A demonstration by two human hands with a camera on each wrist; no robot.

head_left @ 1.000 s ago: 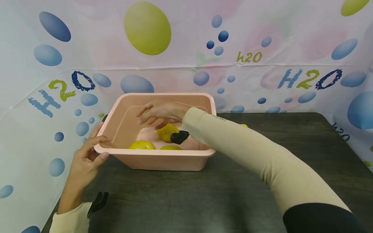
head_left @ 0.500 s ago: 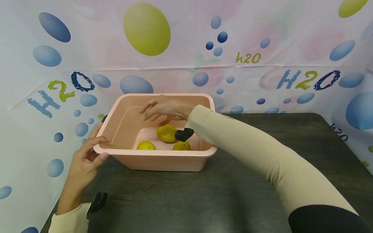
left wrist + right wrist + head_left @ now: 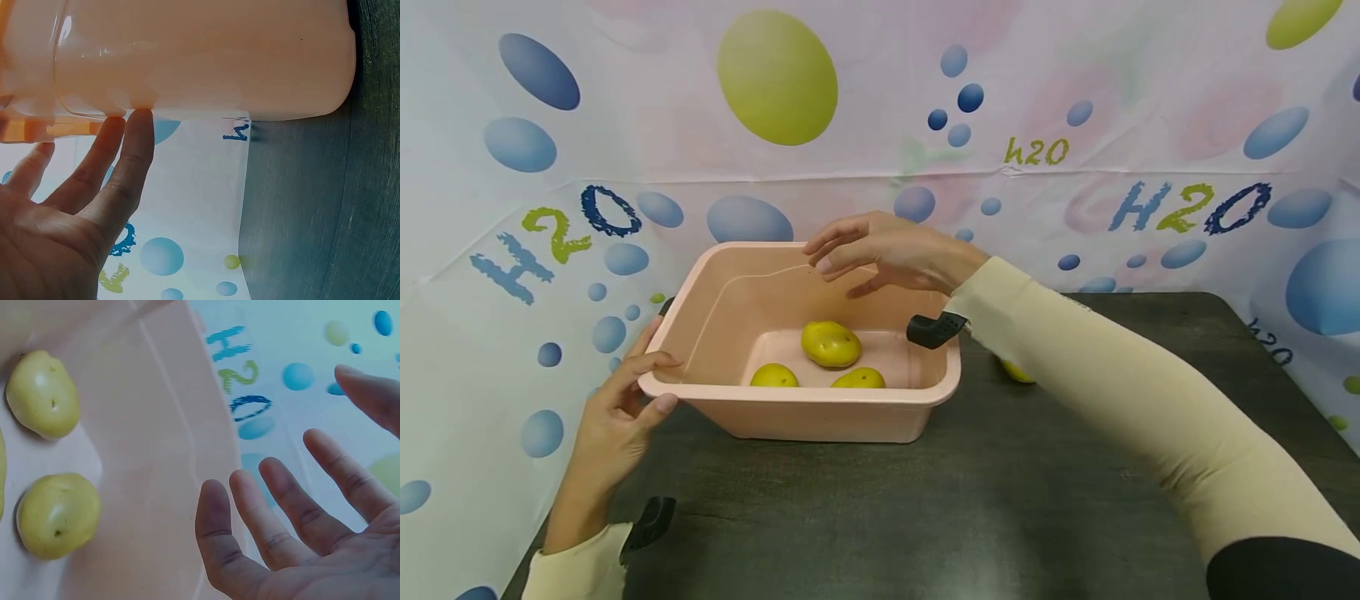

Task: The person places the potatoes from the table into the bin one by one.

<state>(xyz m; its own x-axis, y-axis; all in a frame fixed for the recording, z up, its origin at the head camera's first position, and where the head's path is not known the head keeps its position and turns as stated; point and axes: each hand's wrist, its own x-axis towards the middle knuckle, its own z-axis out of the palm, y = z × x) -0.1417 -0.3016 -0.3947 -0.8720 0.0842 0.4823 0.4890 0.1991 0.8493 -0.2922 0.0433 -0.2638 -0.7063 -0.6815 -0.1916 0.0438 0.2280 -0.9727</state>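
A pink plastic basin [image 3: 820,417] stands on the dark table. Inside, several yellow potatoes lie on its floor: one potato [image 3: 831,344] in the middle, another potato [image 3: 775,376] and a third potato [image 3: 860,378] partly hidden behind the front wall. At the basin's left front corner my left hand [image 3: 620,408] grips the rim, a finger over the edge and the thumb at the front; in the left wrist view fingertips [image 3: 139,122] touch the outer wall. My right hand [image 3: 895,254], holding nothing, hovers above the basin's back right rim with its fingers loosely spread.
Right of the basin, a yellow potato-like thing [image 3: 1018,372] lies on the table [image 3: 1120,467], mostly covered by my right sleeve [image 3: 1097,383]. A printed cloth [image 3: 865,100] with coloured ovals hangs behind and at the left side.
My right hand has risen out of the basin and moved right. The potatoes in the basin have rolled slightly and show more plainly. My left hand keeps its grip on the rim.
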